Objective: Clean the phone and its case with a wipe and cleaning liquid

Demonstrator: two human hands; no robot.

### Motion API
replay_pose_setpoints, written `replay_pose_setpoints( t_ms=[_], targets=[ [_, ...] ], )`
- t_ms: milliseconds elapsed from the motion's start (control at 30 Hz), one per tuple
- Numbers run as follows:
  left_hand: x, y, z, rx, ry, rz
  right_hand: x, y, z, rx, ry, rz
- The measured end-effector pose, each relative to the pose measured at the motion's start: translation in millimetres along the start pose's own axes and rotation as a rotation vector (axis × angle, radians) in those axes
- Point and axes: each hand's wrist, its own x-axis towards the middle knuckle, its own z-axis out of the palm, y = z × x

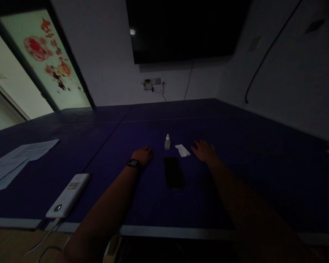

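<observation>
My left hand [143,155], with a dark watch [133,163] on its wrist, rests on the purple table [150,204], fingers curled in and nothing visible in them. My right hand [205,151] lies flat on the table with its fingers spread, holding nothing. Just left of its fingertips is a crumpled white tissue [183,150], apart from the hand. Between my hands a small dropper bottle [167,142] with a white top stands upright. A black phone [174,173] lies screen up, nearer to me than the bottle and tissue.
A white power bank [68,195] with a cable plugged in lies at the table's near left edge. Printed papers [22,157] are spread at the far left. Beyond the table, a large dark screen [186,29] hangs above wall sockets [155,82]. The room is dim.
</observation>
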Motion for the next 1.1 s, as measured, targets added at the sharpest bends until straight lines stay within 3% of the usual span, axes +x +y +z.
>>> replay_pose_setpoints(
  t_ms=[433, 1100],
  targets=[
    [-6, 26, -3, 0.104, -0.061, -0.074, -3, 5, 0, -0.031, 0.027, -0.03],
    [-7, 40, -2, 0.152, -0.044, -0.023, -4, 5, 8, -0.072, 0.07, -0.042]
  ],
)
